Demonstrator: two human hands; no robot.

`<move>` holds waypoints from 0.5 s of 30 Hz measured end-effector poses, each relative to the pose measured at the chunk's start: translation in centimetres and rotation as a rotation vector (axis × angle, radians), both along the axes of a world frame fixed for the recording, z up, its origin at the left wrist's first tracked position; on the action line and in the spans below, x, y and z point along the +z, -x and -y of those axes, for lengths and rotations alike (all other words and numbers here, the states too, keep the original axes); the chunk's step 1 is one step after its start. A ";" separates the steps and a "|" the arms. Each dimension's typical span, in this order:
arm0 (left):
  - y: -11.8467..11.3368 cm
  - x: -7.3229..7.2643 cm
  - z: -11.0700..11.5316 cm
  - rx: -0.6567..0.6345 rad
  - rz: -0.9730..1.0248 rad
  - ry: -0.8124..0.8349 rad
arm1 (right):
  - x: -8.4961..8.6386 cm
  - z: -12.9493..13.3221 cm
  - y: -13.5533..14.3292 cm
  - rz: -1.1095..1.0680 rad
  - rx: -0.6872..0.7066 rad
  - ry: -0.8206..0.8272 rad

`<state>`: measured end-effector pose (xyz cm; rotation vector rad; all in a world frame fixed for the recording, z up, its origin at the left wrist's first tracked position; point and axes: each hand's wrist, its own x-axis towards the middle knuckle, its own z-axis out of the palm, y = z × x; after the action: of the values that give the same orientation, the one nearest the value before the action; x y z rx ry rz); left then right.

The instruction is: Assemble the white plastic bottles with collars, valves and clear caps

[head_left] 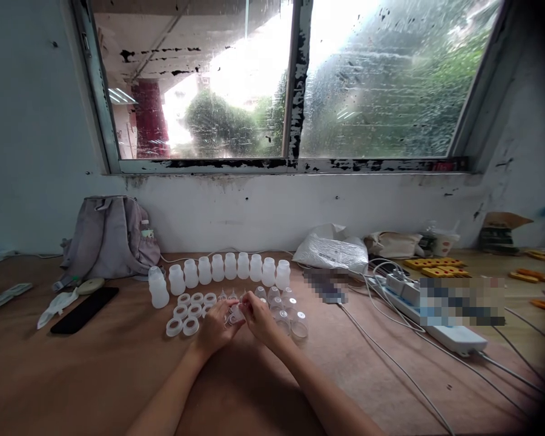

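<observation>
My left hand (218, 327) and my right hand (257, 316) meet at the middle of the table. Their fingers are closed on a small translucent bottle part (236, 312), mostly hidden by the fingers. Just beyond them stand several clear bottle teats (222, 294), partly covered by my hands. To the left of my left hand lie rows of white bottle collar rings (191, 327). Clear dome caps (299, 327) stand in rows beside my right hand. Behind everything, several frosted baby bottles (204, 270) without tops form a curved line. The leftmost bottle (158, 287) appears to have a top on.
A grey backpack (106, 239), a black phone (85, 310) and a white pouch-like item (57, 307) are at the left. On the right are a silvery plastic bag (331, 249), a power strip (456, 339), loose cables (386, 357) and yellow pieces (436, 264). A wall with a window closes off the back.
</observation>
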<state>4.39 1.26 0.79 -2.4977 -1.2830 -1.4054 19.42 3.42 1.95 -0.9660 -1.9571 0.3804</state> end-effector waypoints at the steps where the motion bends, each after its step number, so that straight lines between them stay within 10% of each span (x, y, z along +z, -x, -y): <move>1: 0.1 0.0 0.0 -0.002 0.000 0.005 | 0.0 0.0 0.0 -0.007 0.016 0.004; 15: 0.1 0.0 0.2 0.112 -0.043 -0.098 | 0.3 0.1 0.2 0.086 0.155 -0.173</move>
<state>4.30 1.08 0.80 -2.3420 -1.2909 -1.3485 19.26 3.33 2.23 -0.7331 -2.1114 0.2543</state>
